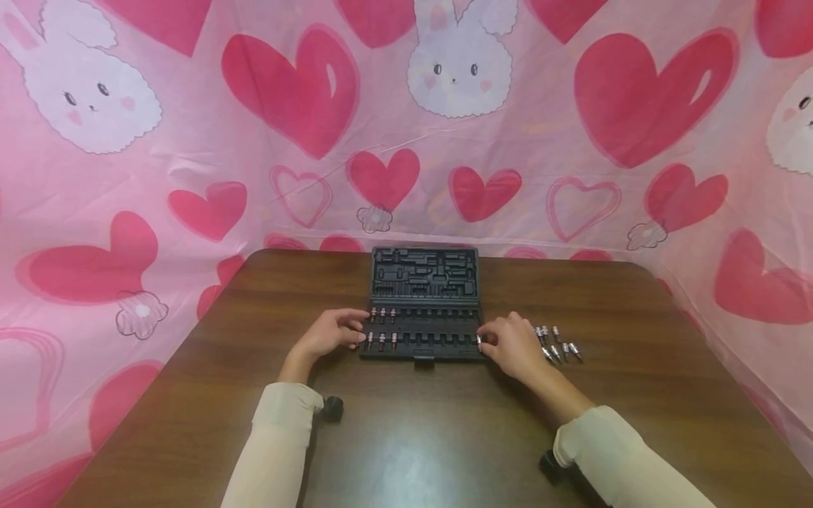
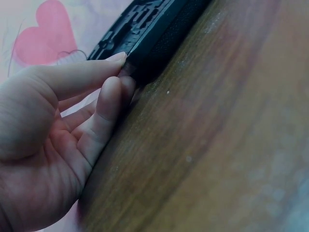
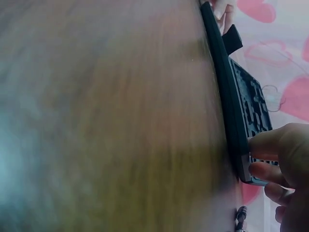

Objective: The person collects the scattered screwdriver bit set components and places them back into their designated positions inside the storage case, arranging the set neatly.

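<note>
Pink cloth (image 1: 254, 169), printed with red hearts (image 1: 295, 92) and white rabbit faces (image 1: 460, 77), hangs behind the desk and along both its sides. From where I stand, the desk (image 1: 394, 416) is brown with a wood grain, and light glares off its near part. Two pale sleeves (image 1: 273, 437) reach in over it, a small black piece (image 1: 333, 409) at each cuff. Toward the far side lies a black case (image 1: 438, 326), opened out, its lid (image 1: 424, 271) full of moulded recesses.

The right hand (image 1: 511, 346) is at the case's front right corner, pinching one silvery bit (image 1: 479, 341) between thumb and finger, at the end of the front row of slots. At the opposite side the left hand (image 1: 325, 333), thumb and fingers bent, grips the left edge of the case. Just beyond the right hand, loose bits (image 1: 565, 351) lie on the desk in a small cluster. Inside the case, near the left hand, three rear-row bits (image 1: 383, 315) and three front-row bits (image 1: 382, 341) sit in the leftmost slots.
</note>
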Demonstrator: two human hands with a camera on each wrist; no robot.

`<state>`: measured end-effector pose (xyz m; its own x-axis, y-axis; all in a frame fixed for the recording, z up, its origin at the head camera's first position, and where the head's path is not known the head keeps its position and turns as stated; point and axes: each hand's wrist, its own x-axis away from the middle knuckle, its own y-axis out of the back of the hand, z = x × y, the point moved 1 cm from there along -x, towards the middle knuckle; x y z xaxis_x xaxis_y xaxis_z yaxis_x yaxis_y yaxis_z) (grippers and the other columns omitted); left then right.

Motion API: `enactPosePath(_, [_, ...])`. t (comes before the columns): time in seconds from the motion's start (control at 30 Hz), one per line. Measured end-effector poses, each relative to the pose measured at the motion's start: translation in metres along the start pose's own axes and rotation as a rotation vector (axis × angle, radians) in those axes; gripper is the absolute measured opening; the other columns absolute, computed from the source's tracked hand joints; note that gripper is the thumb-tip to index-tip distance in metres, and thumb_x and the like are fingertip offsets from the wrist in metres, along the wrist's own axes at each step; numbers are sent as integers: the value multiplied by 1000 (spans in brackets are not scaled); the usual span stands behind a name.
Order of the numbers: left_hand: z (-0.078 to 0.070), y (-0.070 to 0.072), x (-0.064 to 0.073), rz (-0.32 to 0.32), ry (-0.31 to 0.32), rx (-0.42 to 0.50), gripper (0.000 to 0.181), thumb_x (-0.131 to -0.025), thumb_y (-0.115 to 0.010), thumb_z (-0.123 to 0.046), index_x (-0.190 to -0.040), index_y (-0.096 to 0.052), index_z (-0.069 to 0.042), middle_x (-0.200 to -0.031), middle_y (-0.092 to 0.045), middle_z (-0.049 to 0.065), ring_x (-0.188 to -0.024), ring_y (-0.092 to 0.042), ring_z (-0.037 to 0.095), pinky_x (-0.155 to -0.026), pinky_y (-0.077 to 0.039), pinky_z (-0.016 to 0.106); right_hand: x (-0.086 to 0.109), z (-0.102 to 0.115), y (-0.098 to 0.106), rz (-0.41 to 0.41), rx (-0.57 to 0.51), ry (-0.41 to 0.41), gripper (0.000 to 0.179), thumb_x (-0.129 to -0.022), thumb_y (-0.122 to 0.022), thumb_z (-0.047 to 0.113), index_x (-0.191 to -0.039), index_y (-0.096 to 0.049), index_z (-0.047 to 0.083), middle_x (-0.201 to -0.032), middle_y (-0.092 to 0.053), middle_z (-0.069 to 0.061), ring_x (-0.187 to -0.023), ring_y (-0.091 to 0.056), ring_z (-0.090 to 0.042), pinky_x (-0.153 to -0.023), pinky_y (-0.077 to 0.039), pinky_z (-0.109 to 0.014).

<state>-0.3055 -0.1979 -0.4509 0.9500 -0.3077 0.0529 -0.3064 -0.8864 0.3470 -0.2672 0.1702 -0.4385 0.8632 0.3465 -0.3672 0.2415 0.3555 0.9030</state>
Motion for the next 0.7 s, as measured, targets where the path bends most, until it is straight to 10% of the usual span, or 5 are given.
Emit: enactPosePath(0.7, [3, -1, 1, -19, 3, -11, 48, -84, -70, 0, -130, -58, 0, -101, -62, 18, -77, -63, 22, -68, -57, 35, -1, 6, 6, 26, 45, 24, 16, -74, -82, 21, -88, -78, 15, -78, -68, 0, -75, -52, -25, -65, -41, -41])
